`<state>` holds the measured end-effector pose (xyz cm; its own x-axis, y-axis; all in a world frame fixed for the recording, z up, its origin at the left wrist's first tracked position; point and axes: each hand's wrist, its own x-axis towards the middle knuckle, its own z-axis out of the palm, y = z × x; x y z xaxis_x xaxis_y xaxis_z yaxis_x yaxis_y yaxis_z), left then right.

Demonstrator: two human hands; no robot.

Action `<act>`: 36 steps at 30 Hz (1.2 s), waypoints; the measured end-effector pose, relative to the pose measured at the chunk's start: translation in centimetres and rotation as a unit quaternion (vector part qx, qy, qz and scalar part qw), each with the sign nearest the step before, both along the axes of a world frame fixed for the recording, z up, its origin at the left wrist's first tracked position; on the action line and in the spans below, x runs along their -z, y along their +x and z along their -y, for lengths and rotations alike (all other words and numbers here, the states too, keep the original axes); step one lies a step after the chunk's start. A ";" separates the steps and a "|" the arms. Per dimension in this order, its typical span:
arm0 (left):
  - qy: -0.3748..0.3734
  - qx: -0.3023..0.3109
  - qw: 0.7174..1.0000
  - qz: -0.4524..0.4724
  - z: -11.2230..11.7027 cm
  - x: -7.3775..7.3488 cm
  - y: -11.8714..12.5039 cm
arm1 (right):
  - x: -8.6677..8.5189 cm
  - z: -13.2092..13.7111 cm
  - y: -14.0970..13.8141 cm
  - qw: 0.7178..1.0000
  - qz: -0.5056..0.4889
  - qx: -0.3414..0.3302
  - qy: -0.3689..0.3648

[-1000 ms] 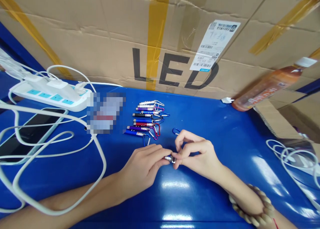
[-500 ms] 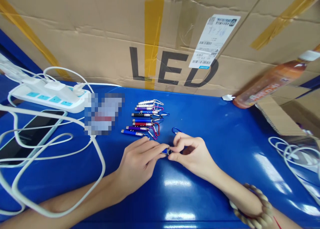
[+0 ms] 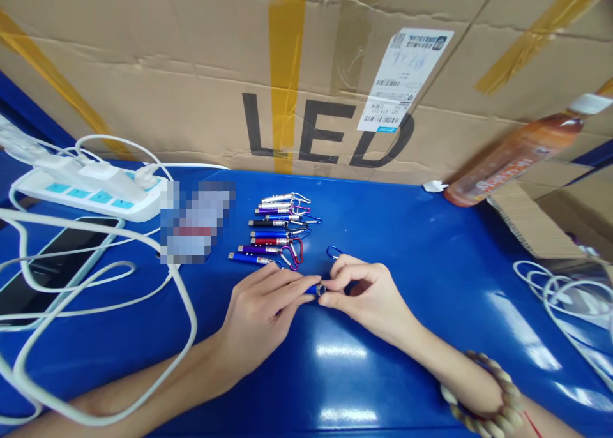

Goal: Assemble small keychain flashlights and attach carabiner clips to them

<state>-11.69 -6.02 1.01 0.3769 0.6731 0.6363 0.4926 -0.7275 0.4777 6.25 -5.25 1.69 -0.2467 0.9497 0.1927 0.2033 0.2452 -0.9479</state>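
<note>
My left hand is closed around a small blue metal keychain flashlight, and most of its body is hidden under the fingers. Its dark round end points right, toward my right hand. There the thumb and index finger are pinched at that end; what lies between them is too small to make out. A blue carabiner clip shows just beyond the right knuckles, partly hidden. Past my left hand lies a column of several similar keychain flashlights in silver, purple, blue, black and red, with clips to the right.
A large cardboard box stands along the back of the blue table. At left are a white power strip, a phone and looping white cables. A tilted drink bottle and more coiled cable are at right.
The view has shifted slightly, so the background sits a little further left. Both hands stay in nearly the same pose at the blue flashlight, whose end shows slightly more.
</note>
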 end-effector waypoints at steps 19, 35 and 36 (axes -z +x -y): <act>-0.319 -0.057 0.943 0.076 -0.2 -0.7 0.3 | -1.1 -0.8 2.1 0.944 0.284 0.066 0.155; -0.453 -0.042 0.875 0.164 -0.2 -1.1 0.7 | -0.2 -1.1 2.1 0.902 0.328 -0.051 0.275; -0.446 -0.039 0.881 0.152 -0.1 -1.0 0.6 | -0.3 -0.9 1.9 0.908 0.301 -0.070 0.284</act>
